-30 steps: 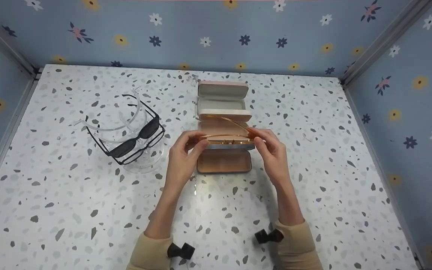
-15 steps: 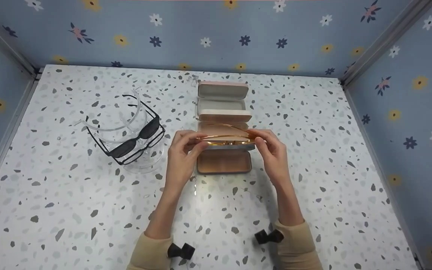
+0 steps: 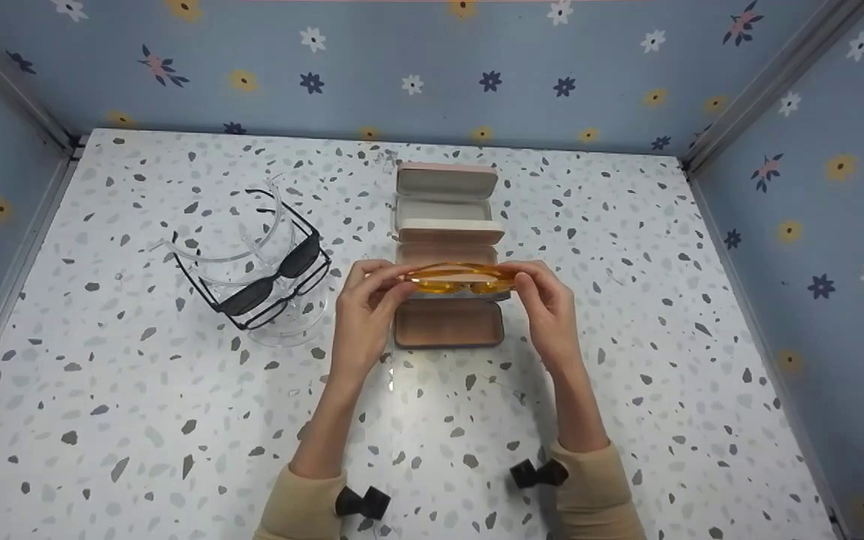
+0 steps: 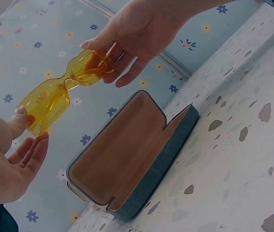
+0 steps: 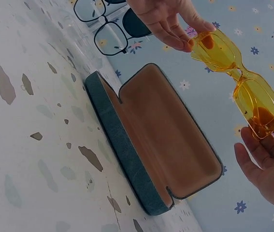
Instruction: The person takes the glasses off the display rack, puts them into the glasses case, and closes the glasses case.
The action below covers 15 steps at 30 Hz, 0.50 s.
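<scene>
Yellow glasses [image 4: 68,81] are the item in hand, held raised over the middle of the table [image 3: 177,450]. The left hand [image 3: 368,307] pinches their left end between thumb and fingers. The right hand [image 3: 548,307] pinches the right end in the same manner. Both grips are narrow; in the left wrist view the remaining fingers are loosely bent. The frame is transparent yellow, and the temples show through the lenses, apparently folded in.

A teal case [image 4: 149,181] with brown lining stands with its lid up on the table, below and between the hands. In both wrist views a gap separates the glasses from the case. On the far side, in line with it, is a pale-lined case [image 3: 447,182], also with its lid raised. Brown lining also shows between the two in the head view; which case it belongs to cannot be determined.

To the left, well apart from the cases, are dark-lensed sunglasses [image 3: 256,291], with black-framed glasses [image 5: 105,20] just beside them. Transparent parts [image 3: 222,259] show around these two; their full outline cannot be made out.

The table surface is white with grey flecks. Blue walls [image 3: 372,45] with a flower pattern border it on the left, right and far sides
</scene>
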Motion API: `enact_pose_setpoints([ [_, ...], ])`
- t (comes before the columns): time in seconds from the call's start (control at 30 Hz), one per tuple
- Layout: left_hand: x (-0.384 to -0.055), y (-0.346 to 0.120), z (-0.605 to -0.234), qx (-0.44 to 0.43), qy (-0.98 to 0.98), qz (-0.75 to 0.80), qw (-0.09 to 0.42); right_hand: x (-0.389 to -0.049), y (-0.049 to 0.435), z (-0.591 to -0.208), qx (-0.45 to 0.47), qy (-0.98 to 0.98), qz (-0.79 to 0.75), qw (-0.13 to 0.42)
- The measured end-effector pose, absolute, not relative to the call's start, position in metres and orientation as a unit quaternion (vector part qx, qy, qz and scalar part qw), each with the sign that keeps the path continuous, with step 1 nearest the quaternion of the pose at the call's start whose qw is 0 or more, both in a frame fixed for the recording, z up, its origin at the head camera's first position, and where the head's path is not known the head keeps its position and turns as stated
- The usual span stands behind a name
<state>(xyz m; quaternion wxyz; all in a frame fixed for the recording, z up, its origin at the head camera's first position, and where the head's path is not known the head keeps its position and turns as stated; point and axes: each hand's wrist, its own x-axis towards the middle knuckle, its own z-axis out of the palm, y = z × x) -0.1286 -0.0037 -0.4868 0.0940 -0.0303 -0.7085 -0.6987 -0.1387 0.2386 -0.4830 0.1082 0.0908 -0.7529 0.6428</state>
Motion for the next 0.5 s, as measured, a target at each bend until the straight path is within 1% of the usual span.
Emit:
enact_pose_setpoints([
  [0.5, -0.1288, -0.0051, -0.488, -0.034, -0.728, -0.676, 0.111, -0.1392, 0.2405, -0.4828, 0.081, -0.756, 0.641, 0.104],
])
